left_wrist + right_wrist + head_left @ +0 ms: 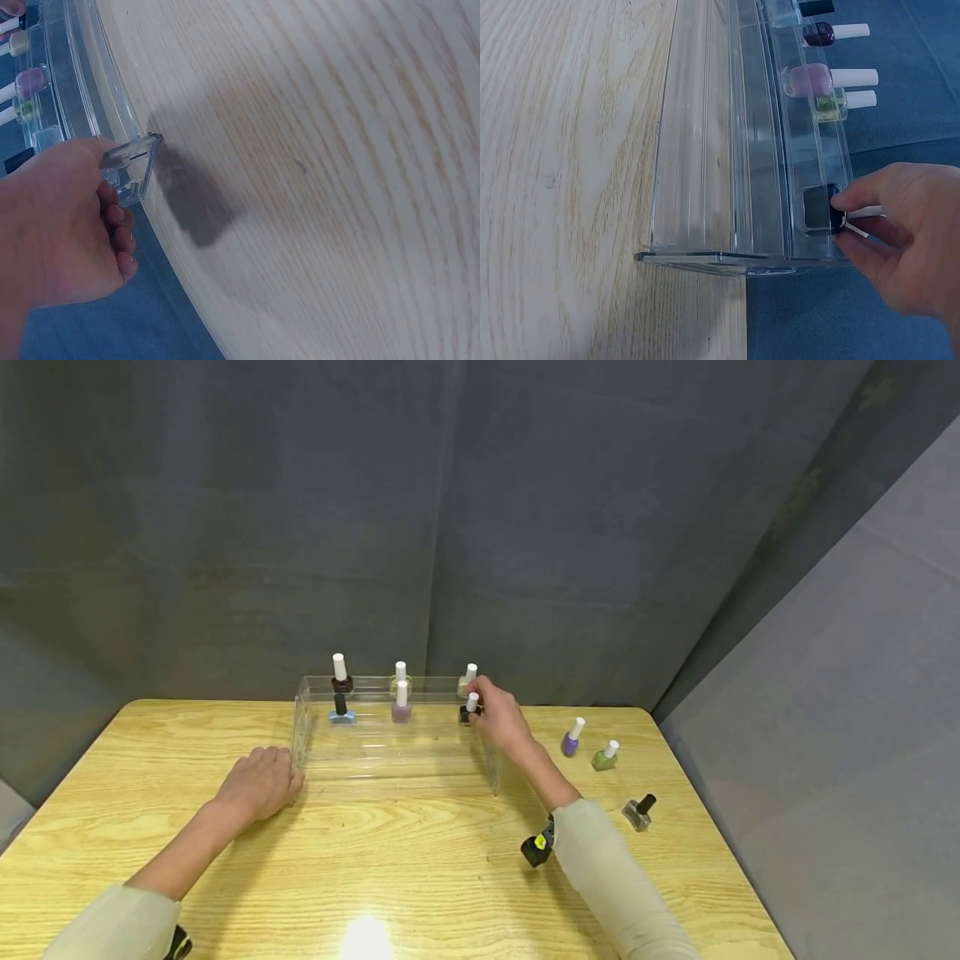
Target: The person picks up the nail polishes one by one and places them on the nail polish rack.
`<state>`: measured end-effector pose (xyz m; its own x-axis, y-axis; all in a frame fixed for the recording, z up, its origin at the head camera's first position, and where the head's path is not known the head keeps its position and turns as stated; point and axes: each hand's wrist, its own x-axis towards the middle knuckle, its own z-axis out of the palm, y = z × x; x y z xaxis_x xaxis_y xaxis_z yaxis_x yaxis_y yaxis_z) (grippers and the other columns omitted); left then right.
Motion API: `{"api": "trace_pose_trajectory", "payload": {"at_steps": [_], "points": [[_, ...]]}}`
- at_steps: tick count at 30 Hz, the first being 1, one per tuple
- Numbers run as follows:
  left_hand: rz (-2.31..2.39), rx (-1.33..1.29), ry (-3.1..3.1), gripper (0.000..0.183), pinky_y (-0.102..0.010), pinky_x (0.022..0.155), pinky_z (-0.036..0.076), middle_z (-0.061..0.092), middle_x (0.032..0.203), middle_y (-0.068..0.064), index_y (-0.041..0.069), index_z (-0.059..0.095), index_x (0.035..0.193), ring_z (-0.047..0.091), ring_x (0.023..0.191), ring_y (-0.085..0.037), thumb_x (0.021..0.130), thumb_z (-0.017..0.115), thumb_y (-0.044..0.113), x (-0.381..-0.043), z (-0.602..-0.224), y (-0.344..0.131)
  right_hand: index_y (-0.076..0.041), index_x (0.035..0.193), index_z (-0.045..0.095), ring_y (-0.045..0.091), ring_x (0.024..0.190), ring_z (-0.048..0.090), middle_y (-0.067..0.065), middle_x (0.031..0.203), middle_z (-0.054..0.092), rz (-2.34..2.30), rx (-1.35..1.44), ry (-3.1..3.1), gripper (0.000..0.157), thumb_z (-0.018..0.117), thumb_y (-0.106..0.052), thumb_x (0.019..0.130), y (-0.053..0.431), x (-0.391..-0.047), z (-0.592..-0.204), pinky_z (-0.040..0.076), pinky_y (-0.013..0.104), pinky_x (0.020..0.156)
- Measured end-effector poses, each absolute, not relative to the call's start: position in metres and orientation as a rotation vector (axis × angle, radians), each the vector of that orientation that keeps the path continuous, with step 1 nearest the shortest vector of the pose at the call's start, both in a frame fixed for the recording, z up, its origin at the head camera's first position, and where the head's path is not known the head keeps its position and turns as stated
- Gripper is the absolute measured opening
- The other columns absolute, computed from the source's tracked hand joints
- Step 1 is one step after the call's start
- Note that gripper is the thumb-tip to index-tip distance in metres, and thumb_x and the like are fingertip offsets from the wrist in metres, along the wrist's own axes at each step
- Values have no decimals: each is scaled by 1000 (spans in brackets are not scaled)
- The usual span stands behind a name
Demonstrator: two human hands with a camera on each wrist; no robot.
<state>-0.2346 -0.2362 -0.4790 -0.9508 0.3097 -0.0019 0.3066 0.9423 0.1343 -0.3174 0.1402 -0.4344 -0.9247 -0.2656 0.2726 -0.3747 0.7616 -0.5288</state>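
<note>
Pale, light-coloured cloth sleeves (618, 881) lie nearest, in front of a clear plastic tiered rack (393, 768) on the wood-grained table (420, 868). At the rack's left end, the left hand (258, 783) has its grip curled round the side panel. At the rack's right end, the right hand's (501, 717) grip pinches a squarish black glass bottle with a white cap (817, 208), in line with a mauve white-capped bottle (401, 713) on the rack. Right of the rack sits a purple white-capped bottle (570, 745).

We see white glare (367, 939) on the bright table (420, 852) nearer us than the left hand (258, 783) and right hand (501, 717), a dark shadow (196, 199) beside the left, a dim curtain (322, 535) beyond both, and bluish, slightly soft wrist views.
</note>
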Motion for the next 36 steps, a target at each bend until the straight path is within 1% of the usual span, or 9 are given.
{"api": "trace_pose_trajectory", "payload": {"at_steps": [6, 10, 17, 24, 27, 32, 36], "points": [[205, 486, 3077, 32, -50, 72, 43, 54, 92, -17, -7, 54, 99, 48, 82, -33, 101, 53, 25, -235, -478, -236, -7, 124, 57, 26, 109, 63, 11, 117, 64, 932, 511, -2752, 37, 69, 2, 90, 143, -316, -431, 53, 40, 87], [204, 488, 3082, 32, -50, 71, 44, 55, 91, -17, -7, 54, 98, 49, 82, -33, 101, 53, 25, -234, -477, -235, -6, 126, 57, 25, 106, 62, 10, 115, 63, 967, 496, -2719, 40, 70, 2, 89, 148, -312, -426, 51, 40, 88], [202, 496, 3084, 33, -50, 70, 44, 54, 90, -16, -8, 54, 98, 48, 81, -32, 101, 53, 25, -233, -477, -236, -2, 127, 56, 26, 110, 58, 16, 120, 61, 1048, 440, -2639, 41, 71, 1, 90, 167, -303, -419, 49, 38, 94], [201, 493, 3082, 35, -51, 72, 44, 54, 91, -17, -10, 54, 101, 48, 82, -33, 101, 53, 25, -235, -478, -235, -6, 127, 56, 30, 113, 58, 14, 119, 60, 1124, 323, -2524, 40, 70, 1, 90, 197, -288, -423, 47, 41, 97], [208, 495, 3078, 35, -51, 72, 44, 55, 91, -17, -10, 54, 100, 49, 82, -33, 101, 53, 25, -235, -479, -235, -6, 126, 56, 31, 112, 58, 13, 116, 59, 1192, 268, -2451, 39, 70, 1, 90, 212, -281, -427, 47, 43, 97], [220, 488, 3058, 35, -52, 73, 44, 56, 97, -19, -10, 55, 104, 49, 85, -34, 101, 53, 25, -236, -479, -237, -5, 127, 54, 30, 112, 57, 13, 116, 59, 1237, 154, -2356, 40, 70, 1, 90, 235, -275, -434, 46, 42, 98], [222, 489, 3051, 33, -49, 70, 42, 54, 91, -16, -7, 54, 99, 46, 81, -31, 102, 52, 25, -235, -478, -238, -5, 130, 51, 29, 118, 54, 14, 121, 55, 1286, 42, -2342, 42, 68, -2, 92, 247, -269, -442, 43, 39, 102]]}}
